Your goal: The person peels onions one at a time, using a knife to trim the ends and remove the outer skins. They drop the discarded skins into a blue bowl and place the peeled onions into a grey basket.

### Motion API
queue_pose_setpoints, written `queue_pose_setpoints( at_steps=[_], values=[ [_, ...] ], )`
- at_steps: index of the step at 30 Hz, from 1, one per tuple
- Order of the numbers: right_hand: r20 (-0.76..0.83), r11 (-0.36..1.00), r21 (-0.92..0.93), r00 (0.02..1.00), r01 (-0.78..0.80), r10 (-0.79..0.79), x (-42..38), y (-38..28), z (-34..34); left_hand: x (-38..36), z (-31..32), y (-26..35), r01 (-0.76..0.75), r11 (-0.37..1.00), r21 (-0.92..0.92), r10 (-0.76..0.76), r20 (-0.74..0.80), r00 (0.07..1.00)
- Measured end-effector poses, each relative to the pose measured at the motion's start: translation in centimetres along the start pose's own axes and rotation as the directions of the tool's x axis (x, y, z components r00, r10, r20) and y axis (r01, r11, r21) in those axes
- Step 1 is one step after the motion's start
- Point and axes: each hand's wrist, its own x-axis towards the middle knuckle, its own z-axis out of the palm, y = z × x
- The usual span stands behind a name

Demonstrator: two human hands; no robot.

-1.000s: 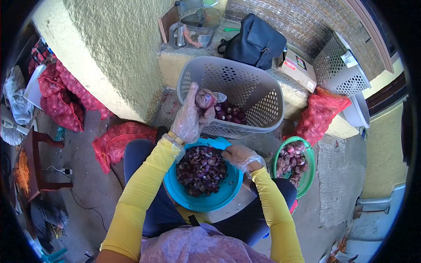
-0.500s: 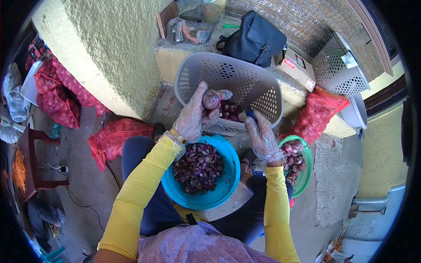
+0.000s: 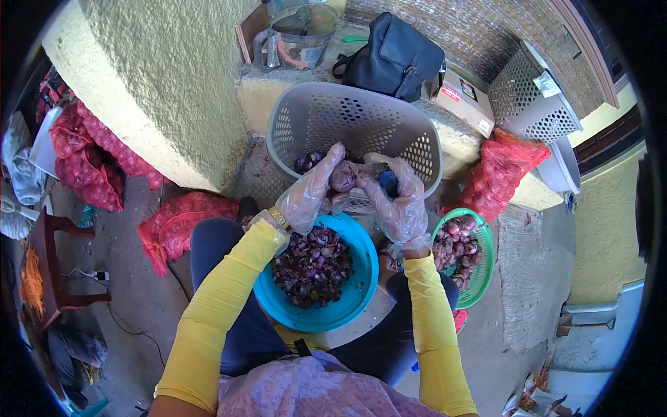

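Observation:
In a clear plastic glove, my left hand (image 3: 310, 193) grips a red onion (image 3: 343, 178) over the front rim of a grey perforated basket (image 3: 292, 115). My right hand (image 3: 404, 212), gloved too, is closed around a small tool with a dark blue handle (image 3: 388, 183); its working end cannot be made out. The fingers of both hands meet at the onion. More red onions (image 3: 308, 162) lie inside the basket, partly hidden by my hands. Below, between my legs, a turquoise basin (image 3: 361, 278) holds onion skins and trimmings (image 3: 313, 267).
At right, a green colander (image 3: 486, 267) of onions stands by a red mesh sack (image 3: 504, 170). More red sacks (image 3: 184, 219) lie left, near a wooden stool (image 3: 59, 260) and a cord. A black backpack (image 3: 392, 55) and a carton (image 3: 462, 101) sit on the ledge behind.
My right hand has moved left and up to the onion, bringing the blue-handled tool against it. My left hand has shifted slightly, lowering the onion a little. The view has moved slightly.

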Motion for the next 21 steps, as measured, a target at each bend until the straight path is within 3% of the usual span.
queue_pose_setpoints(
  at_steps=[1, 6, 8, 12, 14, 17, 19, 20, 21],
  values=[
    [0.003, 0.997, 0.003, 0.997, 0.078, -0.078, 0.2, -0.1, 0.0, 0.0, -0.2, -0.2, -0.016, 1.0, 0.021, 0.016, 0.007, 1.0],
    [0.106, 0.999, 0.026, 0.993, 0.042, -0.044, 0.0, 0.4, 0.0, -0.2, 0.6, 0.0, -0.017, 1.0, -0.019, 0.016, -0.058, 0.998],
    [0.131, 0.999, 0.047, 0.991, 0.012, -0.018, 0.0, 0.5, 0.0, 0.2, -0.4, -0.2, 0.058, 0.997, 0.043, -0.06, 0.047, 0.997],
    [0.136, 1.0, -0.016, 0.99, -0.026, 0.028, -0.3, 0.8, 0.1, 0.8, -0.8, -1.3, 0.042, 0.999, 0.015, -0.043, 0.025, 0.999],
    [0.134, 0.998, -0.052, 0.99, -0.028, 0.035, -0.4, 0.9, 0.1, 0.5, -1.1, -1.0, 0.035, 0.994, 0.1, -0.046, 0.112, 0.993],
    [0.138, 0.988, -0.087, 0.981, -0.125, 0.136, -0.2, 0.4, -0.2, 0.2, 0.1, -0.6, 0.066, 0.992, 0.106, -0.073, 0.068, 0.995],
    [0.228, 0.891, -0.041, 0.864, -0.453, 0.45, 0.5, -1.3, -0.8, 0.1, 0.5, -0.2, 0.083, 0.995, 0.052, -0.086, 0.056, 0.995],
    [0.227, 0.891, -0.04, 0.865, -0.451, 0.448, 0.3, -1.0, -0.6, 0.1, 0.6, -0.1, 0.102, 0.995, -0.006, -0.102, 0.041, 0.994],
    [0.206, 0.939, 0.046, 0.923, -0.341, 0.325, -0.1, -0.2, -0.4, 0.1, 0.3, -0.1, 0.101, 0.995, -0.004, -0.1, 0.04, 0.994]
  ],
)
